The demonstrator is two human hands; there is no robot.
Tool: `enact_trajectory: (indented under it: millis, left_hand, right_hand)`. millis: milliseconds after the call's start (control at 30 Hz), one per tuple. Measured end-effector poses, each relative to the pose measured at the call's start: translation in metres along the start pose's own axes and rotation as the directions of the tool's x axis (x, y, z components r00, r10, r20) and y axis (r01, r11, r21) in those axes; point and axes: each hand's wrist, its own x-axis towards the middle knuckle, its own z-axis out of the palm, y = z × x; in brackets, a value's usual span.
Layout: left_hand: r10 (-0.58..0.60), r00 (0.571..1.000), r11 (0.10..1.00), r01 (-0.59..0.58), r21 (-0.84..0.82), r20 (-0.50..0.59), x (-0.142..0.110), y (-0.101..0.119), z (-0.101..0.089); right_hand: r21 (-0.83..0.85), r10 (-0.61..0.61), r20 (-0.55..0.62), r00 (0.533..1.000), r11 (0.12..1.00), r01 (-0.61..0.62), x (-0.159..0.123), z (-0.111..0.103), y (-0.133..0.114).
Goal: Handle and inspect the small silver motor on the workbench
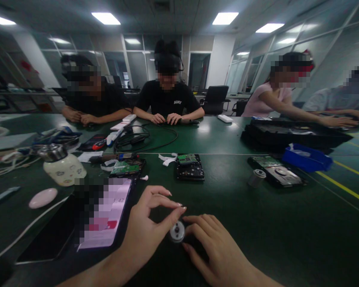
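Note:
My left hand (151,225) pinches a small round silver part (177,231) between thumb and fingertips, just above the green table (227,207) at the near edge. My right hand (219,249) lies beside it on the right, fingers curled down on the table and touching the part's right side. A phone (103,213) with a lit screen lies just left of my left hand. Farther back sit an opened hard drive (190,167) and a green circuit board (126,168).
A white jar with a metal lid (61,165) and a pink oval object (43,197) sit at left. At right lie another opened drive (279,172), a small metal cylinder (256,177), a blue tray (306,157) and black trays (293,133). Several people sit across the table, with cables (143,137) between.

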Motion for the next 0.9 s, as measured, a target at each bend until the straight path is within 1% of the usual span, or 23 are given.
enact_trajectory:
  millis: [100, 133, 200, 267, 300, 367, 433, 467, 567, 633, 733, 833, 900]
  left_hand:
    - [-0.045, 0.997, 0.999, 0.046, -0.018, 0.061, -0.001, 0.0, -0.001]
    - [-0.071, 0.996, 0.997, 0.073, -0.027, 0.058, 0.0, -0.001, -0.001]
    - [-0.136, 0.991, 0.989, 0.135, -0.061, -0.007, 0.003, -0.003, 0.001]
    - [-0.216, 0.974, 0.967, 0.204, -0.15, -0.073, 0.006, -0.006, 0.003]
    - [-0.254, 0.964, 0.95, 0.233, -0.209, -0.08, 0.007, -0.007, 0.005]
    - [-0.303, 0.952, 0.913, 0.279, -0.298, -0.036, 0.005, -0.009, 0.008]
    - [-0.309, 0.951, 0.903, 0.297, -0.31, 0.012, -0.001, -0.009, 0.012]
    - [-0.3, 0.954, 0.912, 0.29, -0.29, 0.012, -0.004, -0.008, 0.014]
    - [-0.24, 0.969, 0.954, 0.226, -0.196, -0.053, -0.013, -0.006, 0.017]
    - [-0.192, 0.977, 0.973, 0.177, -0.145, -0.092, -0.014, -0.005, 0.017]
    - [-0.167, 0.982, 0.983, 0.159, -0.087, -0.094, -0.008, -0.008, 0.013]
    - [-0.185, 0.982, 0.983, 0.183, -0.027, -0.05, 0.003, -0.017, 0.009]
    - [-0.192, 0.981, 0.981, 0.192, -0.006, -0.001, 0.009, -0.026, 0.007]
  right_hand:
    - [0.004, 0.022, 0.0, 1.0, 1.0, -0.022, -0.002, 0.0, -0.001]
    - [0.005, 0.026, -0.002, 1.0, 1.0, -0.026, -0.002, 0.0, -0.001]
    - [0.0, 0.025, -0.012, 1.0, 1.0, -0.025, -0.002, 0.0, -0.002]
    - [-0.008, 0.016, -0.013, 1.0, 1.0, -0.016, -0.001, -0.001, -0.002]
    - [-0.014, 0.013, -0.009, 1.0, 1.0, -0.013, 0.0, -0.002, -0.002]
    - [-0.03, 0.012, 0.009, 1.0, 0.999, -0.012, 0.002, -0.003, -0.001]
    - [-0.033, -0.002, 0.034, 0.999, 0.999, 0.004, 0.004, -0.002, -0.002]
    - [-0.026, -0.025, 0.045, 0.999, 0.999, 0.027, 0.006, -0.001, -0.002]
    - [0.017, -0.124, 0.067, 0.99, 0.992, 0.123, 0.009, 0.012, -0.004]
    - [0.026, -0.143, 0.05, 0.988, 0.99, 0.142, 0.01, 0.021, -0.004]
    - [0.018, -0.092, -0.026, 0.995, 0.996, 0.093, 0.009, 0.027, -0.002]
    - [0.008, 0.017, -0.152, 0.988, 1.0, -0.016, 0.007, 0.019, 0.001]
    - [0.004, 0.084, -0.197, 0.977, 0.996, -0.085, 0.005, 0.011, 0.003]
